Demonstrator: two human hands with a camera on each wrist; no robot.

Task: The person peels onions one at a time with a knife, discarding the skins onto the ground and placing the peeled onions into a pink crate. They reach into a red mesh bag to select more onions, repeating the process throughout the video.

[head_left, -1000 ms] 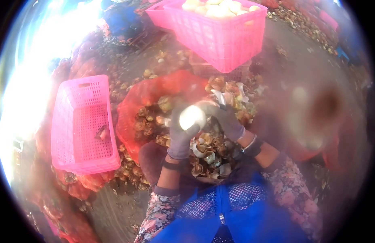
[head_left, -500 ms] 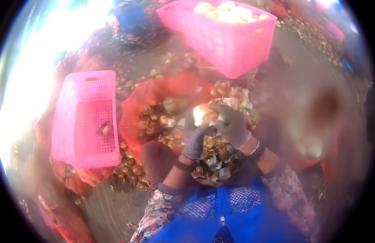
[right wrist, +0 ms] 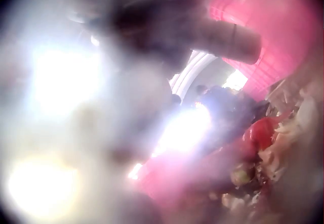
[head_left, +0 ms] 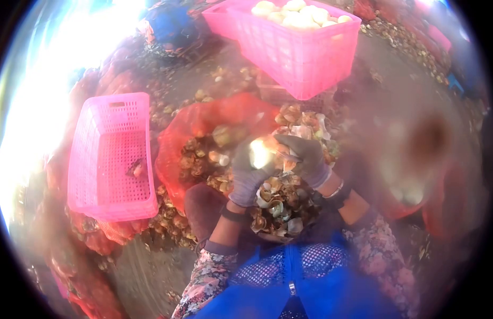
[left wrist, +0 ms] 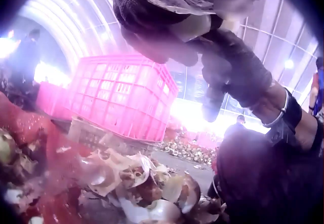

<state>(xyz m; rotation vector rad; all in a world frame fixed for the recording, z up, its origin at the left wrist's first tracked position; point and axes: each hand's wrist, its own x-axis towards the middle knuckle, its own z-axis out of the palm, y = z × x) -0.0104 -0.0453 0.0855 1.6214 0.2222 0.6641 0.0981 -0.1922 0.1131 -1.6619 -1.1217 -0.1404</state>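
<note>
In the head view my gloved left hand (head_left: pixel 245 178) grips a bright, glare-washed onion (head_left: pixel 260 153) above a heap of peelings. My gloved right hand (head_left: pixel 310 159) is at the onion's right side, its fingers curled in and pinching the brownish skin (head_left: pixel 278 148). Seen from the left wrist, the right hand (left wrist: pixel 235 72) comes in from the right with bent fingers, and a pale piece (left wrist: pixel 195 27) shows between the two hands. I cannot tell whether a small tool sits in the right hand. The right wrist view is mostly blur and glare.
A pink crate (head_left: pixel 299 58) of peeled onions stands ahead, on another crate. A second pink crate (head_left: pixel 113 170), with a scrap inside, is at left. An open red mesh sack (head_left: pixel 174 159) of unpeeled onions lies ahead-left. Onion skins (head_left: pixel 283 207) heap below my hands.
A second ago the onion showed a large white face and a pale strip stuck up by the right hand. Now the onion is turned, browner on its right, and the strip is gone from there.
</note>
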